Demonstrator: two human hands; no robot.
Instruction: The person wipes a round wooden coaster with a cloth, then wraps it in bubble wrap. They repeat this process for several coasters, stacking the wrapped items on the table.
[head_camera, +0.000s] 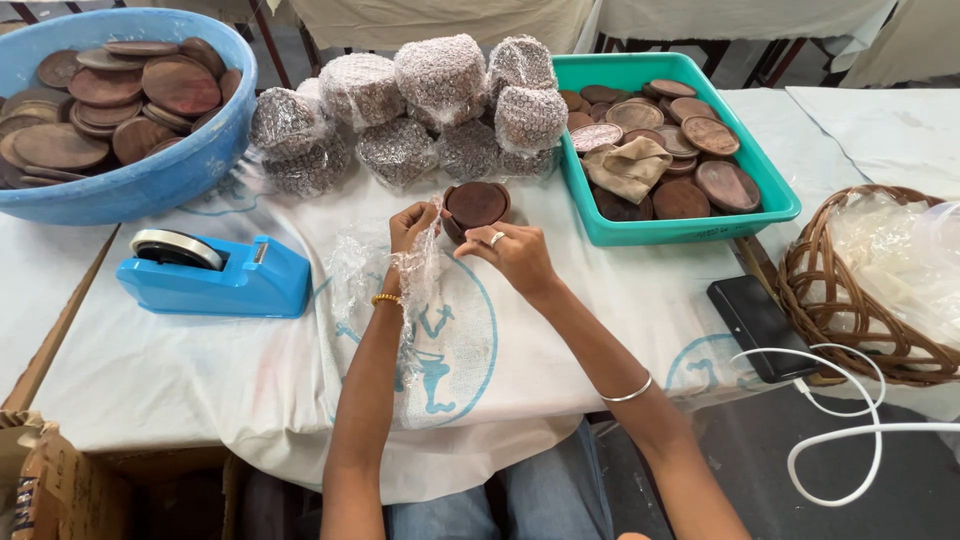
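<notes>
A small stack of round dark-brown wooden discs (476, 205) sits on the white cloth just beyond my hands. My left hand (410, 226) grips a sheet of clear bubble wrap (415, 280) that hangs down over my forearm. The fingers of my right hand (510, 250), which wears a ring, pinch the wrap's upper edge next to the stack. Behind the stack lie several bundles of discs wrapped in bubble wrap (400, 110).
A blue basin (160, 175) of wooden discs stands at the far left. A blue tape dispenser (215, 275) sits left of my hands. A teal tray (690, 225) holds discs and a tan cloth. A wicker basket (860, 290), a black device (760, 325) with a white cable and a cardboard box (60, 485) are nearby.
</notes>
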